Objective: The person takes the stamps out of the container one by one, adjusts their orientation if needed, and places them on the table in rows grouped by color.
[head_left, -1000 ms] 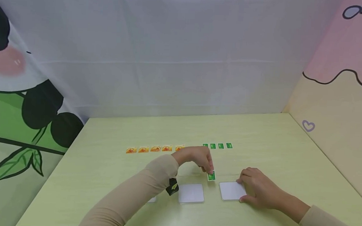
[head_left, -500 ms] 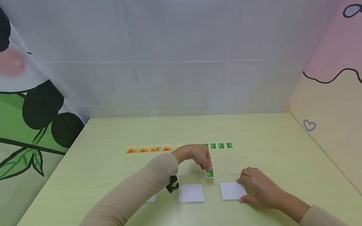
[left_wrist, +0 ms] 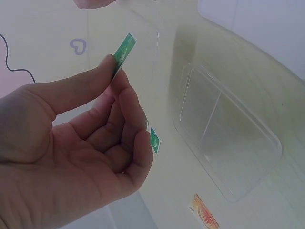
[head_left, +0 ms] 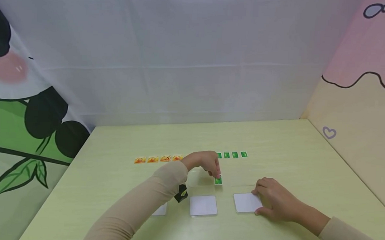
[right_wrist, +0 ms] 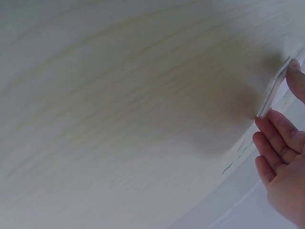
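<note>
In the head view my left hand (head_left: 206, 163) pinches a small green card (head_left: 218, 180) between thumb and forefinger, upright above the table. The left wrist view shows the same green card (left_wrist: 125, 52) edge-on, the other fingers curled below. Close by on the table lies a shallow clear plastic tray (left_wrist: 228, 138). My right hand (head_left: 274, 202) grips the right end of a white rectangular box (head_left: 247, 202), thumb at the near corner and fingers at the far one. In the right wrist view the thumb and fingertips hold that box's clear edge (right_wrist: 274, 90).
Orange cards (head_left: 152, 159) lie in a row at the back left, partly behind the left hand. Several green cards (head_left: 235, 155) form a row at the back right. A white box (head_left: 203, 205) stands centre front; another (head_left: 159, 210) is partly hidden by the left sleeve.
My left hand has moved a little left and away from me with the green card, toward the clear tray. The right hand stays at the white box.
</note>
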Demonstrator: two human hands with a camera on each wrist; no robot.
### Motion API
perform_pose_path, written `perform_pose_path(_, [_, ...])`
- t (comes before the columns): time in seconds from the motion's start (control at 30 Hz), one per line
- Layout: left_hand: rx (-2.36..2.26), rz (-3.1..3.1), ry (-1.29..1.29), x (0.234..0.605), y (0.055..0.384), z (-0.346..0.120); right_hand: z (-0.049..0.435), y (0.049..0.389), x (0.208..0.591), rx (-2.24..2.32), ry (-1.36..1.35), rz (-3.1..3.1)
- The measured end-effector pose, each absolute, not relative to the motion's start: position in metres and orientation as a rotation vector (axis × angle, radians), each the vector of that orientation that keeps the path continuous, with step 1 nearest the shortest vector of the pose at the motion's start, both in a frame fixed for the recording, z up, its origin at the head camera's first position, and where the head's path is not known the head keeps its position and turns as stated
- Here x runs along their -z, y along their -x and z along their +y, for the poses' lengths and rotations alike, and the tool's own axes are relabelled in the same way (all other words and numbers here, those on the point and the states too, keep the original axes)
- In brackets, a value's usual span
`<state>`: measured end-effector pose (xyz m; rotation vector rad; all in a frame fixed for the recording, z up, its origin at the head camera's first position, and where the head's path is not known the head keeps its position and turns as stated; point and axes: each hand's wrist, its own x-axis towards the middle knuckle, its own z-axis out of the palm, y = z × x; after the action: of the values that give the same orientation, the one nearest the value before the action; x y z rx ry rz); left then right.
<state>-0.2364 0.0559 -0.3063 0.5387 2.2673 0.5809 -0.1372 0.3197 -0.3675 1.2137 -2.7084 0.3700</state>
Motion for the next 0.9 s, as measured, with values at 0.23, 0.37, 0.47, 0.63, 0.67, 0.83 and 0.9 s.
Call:
perform_pose_path(0.23, [-0.561, 2.294, -0.533, 0.306, 0.241, 0.052, 0.32, 0.137, 0.367, -0.37, -1.22, -2.696])
perform_pose_path(0.37, [-0.567, 2.296, -0.506, 0.308, 0.244, 0.05, 0.32, 0.138, 0.368, -0.362, -1.231, -2.664])
perform_pose_path(0.47, [-0.561, 2.294, -0.493, 0.31, 0.247, 0.049, 0.32, 0.139, 0.369, -0.358, -1.234, -2.648])
perform_pose_path(0.63, [-0.541, 2.292, -0.476, 0.308, 0.25, 0.048, 0.32, 0.139, 0.37, -0.359, -1.231, -2.649])
perform_pose_path(0.67, [-0.538, 2.293, -0.469, 0.308, 0.25, 0.048, 0.32, 0.139, 0.369, -0.36, -1.23, -2.653])
perform_pose_path(0.83, [-0.527, 2.314, -0.447, 0.307, 0.253, 0.048, 0.32, 0.138, 0.369, -0.367, -1.214, -2.678])
perform_pose_path(0.9, [-0.514, 2.325, -0.448, 0.307, 0.254, 0.049, 0.32, 0.138, 0.37, -0.364, -1.209, -2.681])
